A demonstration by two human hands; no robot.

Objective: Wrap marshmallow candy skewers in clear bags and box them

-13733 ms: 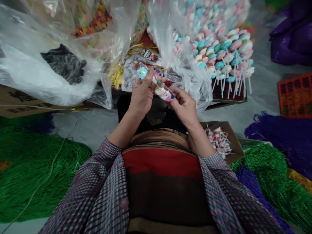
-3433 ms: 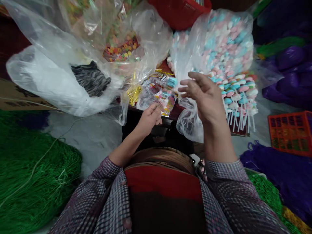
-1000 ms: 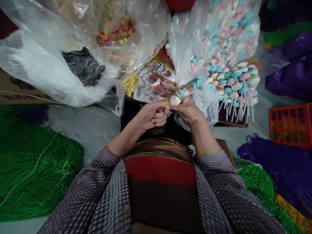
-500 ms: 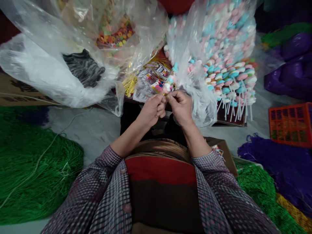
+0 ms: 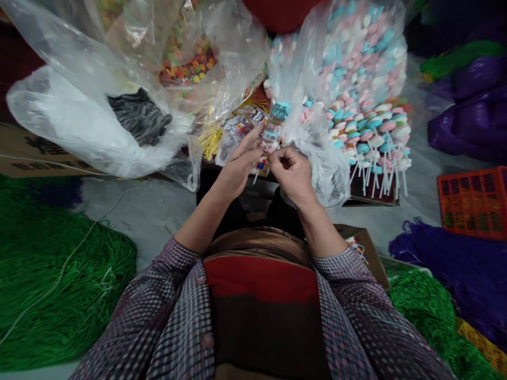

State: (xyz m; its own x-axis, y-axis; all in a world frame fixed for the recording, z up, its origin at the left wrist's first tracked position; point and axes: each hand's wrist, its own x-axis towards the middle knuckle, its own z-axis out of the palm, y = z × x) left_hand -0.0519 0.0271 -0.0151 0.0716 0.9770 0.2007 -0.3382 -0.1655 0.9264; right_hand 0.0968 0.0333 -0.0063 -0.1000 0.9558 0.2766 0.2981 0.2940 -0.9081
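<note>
A marshmallow lollipop [image 5: 273, 126] in a clear wrapper with a blue barcoded label stands between my hands at the front of the table. Its white stick [image 5: 256, 177] pokes out below. My left hand [image 5: 240, 164] holds it near the wrapper's neck, with the fingers fairly straight along its left side. Beside the neck, the thumb and fingertips of my right hand [image 5: 293, 168] are pinched together on what looks like a thin gold twist tie, mostly hidden. Behind my left hand lie printed clear wrappers [image 5: 241, 124] and a bunch of gold twist ties [image 5: 210, 140].
Bare marshmallow lollipops [image 5: 372, 126] are heaped right, before a bag of marshmallows [image 5: 364, 47]. A bag of gummy rings [image 5: 194, 60] stands behind; a white bag [image 5: 87, 126] lies left. An orange basket [image 5: 471, 203], green strings [image 5: 63, 279] and a cardboard box [image 5: 368, 248] surround me.
The lollipop has turned, so its blue label now faces me and its stick shows. My left fingers have straightened from a curl; my right hand keeps its pinch nearly in place.
</note>
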